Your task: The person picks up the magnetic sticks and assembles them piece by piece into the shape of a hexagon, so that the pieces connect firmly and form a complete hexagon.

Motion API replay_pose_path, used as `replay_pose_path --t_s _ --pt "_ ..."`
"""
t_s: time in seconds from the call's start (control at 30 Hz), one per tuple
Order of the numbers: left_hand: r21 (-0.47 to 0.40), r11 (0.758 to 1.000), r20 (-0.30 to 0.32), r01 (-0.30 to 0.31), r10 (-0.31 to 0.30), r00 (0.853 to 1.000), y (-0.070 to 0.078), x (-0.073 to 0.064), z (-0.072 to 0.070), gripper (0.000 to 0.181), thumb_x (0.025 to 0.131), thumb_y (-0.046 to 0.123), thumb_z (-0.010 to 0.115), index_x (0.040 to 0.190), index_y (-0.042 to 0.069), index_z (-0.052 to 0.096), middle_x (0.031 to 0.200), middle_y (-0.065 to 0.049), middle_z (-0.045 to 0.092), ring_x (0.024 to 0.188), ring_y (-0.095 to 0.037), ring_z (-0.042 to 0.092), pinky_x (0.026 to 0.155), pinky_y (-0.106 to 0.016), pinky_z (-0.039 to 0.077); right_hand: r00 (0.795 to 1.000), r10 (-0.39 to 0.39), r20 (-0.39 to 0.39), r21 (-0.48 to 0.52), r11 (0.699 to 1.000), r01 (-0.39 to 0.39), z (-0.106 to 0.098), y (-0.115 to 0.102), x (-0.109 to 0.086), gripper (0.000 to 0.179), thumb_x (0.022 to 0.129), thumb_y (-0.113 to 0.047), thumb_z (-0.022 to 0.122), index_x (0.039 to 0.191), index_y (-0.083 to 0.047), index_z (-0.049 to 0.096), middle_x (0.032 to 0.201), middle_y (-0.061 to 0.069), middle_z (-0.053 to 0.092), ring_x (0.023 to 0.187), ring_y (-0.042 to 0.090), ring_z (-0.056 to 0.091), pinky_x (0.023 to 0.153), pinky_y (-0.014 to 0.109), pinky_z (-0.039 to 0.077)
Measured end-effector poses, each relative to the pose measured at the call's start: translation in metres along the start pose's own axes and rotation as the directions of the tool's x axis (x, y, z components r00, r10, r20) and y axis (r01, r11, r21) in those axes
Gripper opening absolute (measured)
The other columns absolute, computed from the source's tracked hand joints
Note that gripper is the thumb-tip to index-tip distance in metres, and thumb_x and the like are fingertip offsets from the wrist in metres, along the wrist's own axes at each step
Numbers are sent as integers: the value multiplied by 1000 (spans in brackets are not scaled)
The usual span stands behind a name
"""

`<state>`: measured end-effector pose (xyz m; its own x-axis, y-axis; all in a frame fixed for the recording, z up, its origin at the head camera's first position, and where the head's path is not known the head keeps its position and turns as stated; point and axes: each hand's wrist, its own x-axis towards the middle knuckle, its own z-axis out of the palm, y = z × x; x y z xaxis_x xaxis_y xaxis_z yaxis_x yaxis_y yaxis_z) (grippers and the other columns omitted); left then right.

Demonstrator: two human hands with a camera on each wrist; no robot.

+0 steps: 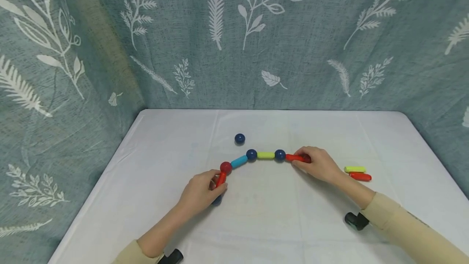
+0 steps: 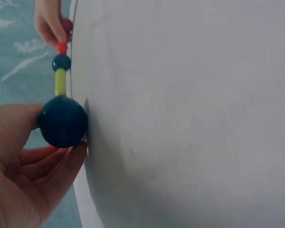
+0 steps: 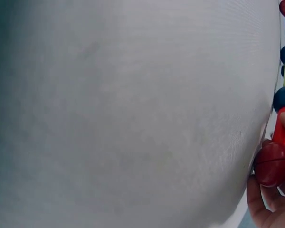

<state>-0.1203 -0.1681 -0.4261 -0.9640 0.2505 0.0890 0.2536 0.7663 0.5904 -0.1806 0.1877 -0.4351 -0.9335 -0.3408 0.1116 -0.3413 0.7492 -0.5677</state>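
Note:
A curved chain of rods and balls lies across the white table. From its left end come a dark blue ball [image 2: 62,122], a red rod [image 1: 221,179], a red ball [image 1: 226,168], a light blue rod [image 1: 239,161], a dark blue ball [image 1: 251,155], a yellow-green rod [image 1: 266,155] and another dark blue ball [image 1: 280,155]. My left hand [image 1: 199,192] grips the left red rod, with the end ball by its palm. At the other end, my right hand [image 1: 318,164] holds a second red rod [image 1: 292,157], fingers around its red end ball [image 3: 274,165].
Behind the chain sits a loose dark blue ball [image 1: 239,139]. Beyond my right wrist, a yellow-green rod [image 1: 355,169] and a red rod [image 1: 360,176] lie side by side. A teal leaf-patterned curtain [image 1: 234,80] hangs along the table's back and sides.

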Motion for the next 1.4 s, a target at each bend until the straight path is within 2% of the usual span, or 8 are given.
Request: replay_pose_path --t_s 0.3,0.5,0.57,0.6,0.77,0.87,1.0,1.4 --pt "-84 996 80 -23 29 996 15 -10 8 36 86 25 76 111 3 65 80 3 59 66 -9 52 55 -21 46 999 36 -3 8 999 -36 -1 -3 2 19 88 -19 72 103 -6 71 81 -1 63 69 16 48 62 31 41" --pt "-19 985 113 -169 170 979 18 -13 9 41 84 35 77 114 9 65 96 4 62 85 -10 57 71 -25 53 999 32 -12 17 999 -31 -3 -2 2 21 88 -18 73 104 -5 70 83 1 63 69 16 50 63 32 43" --pt "9 957 142 -290 285 948 16 -12 6 49 82 37 78 121 11 64 114 1 62 102 -12 57 86 -29 52 999 41 -13 23 999 -40 -5 0 1 21 87 -18 74 104 -5 71 86 2 64 71 16 51 65 32 44" --pt "23 931 166 -365 356 919 14 -11 4 51 82 37 78 124 12 63 122 0 60 111 -13 55 93 -31 49 999 44 -11 22 999 -44 -6 1 1 21 87 -18 74 104 -5 71 87 2 65 72 16 52 65 32 44" --pt "28 767 321 -641 601 732 11 -6 0 42 86 30 75 123 12 66 129 -2 61 126 -17 50 105 -34 40 998 56 -5 18 998 -56 -8 3 3 20 87 -19 73 103 -5 72 91 4 67 75 17 54 69 33 46" --pt "33 709 339 -704 655 675 16 -3 4 39 88 31 73 122 11 67 124 -1 64 122 -16 53 104 -31 41 998 55 -2 20 998 -55 -7 3 6 22 88 -20 73 104 -5 72 89 4 67 73 17 53 68 33 45" --pt "73 665 330 -743 687 648 24 -1 13 41 88 36 72 121 12 68 116 3 66 113 -13 56 100 -25 42 998 60 -12 29 998 -60 -6 3 12 23 88 -20 73 104 -4 72 87 4 67 73 18 54 68 34 45" --pt "168 628 370 -760 675 639 50 -2 33 44 93 45 63 126 15 66 112 5 67 110 -11 55 97 -22 42 998 40 -55 4 999 -40 2 -3 25 24 86 -20 76 103 -4 73 94 8 70 80 21 58 76 39 48"
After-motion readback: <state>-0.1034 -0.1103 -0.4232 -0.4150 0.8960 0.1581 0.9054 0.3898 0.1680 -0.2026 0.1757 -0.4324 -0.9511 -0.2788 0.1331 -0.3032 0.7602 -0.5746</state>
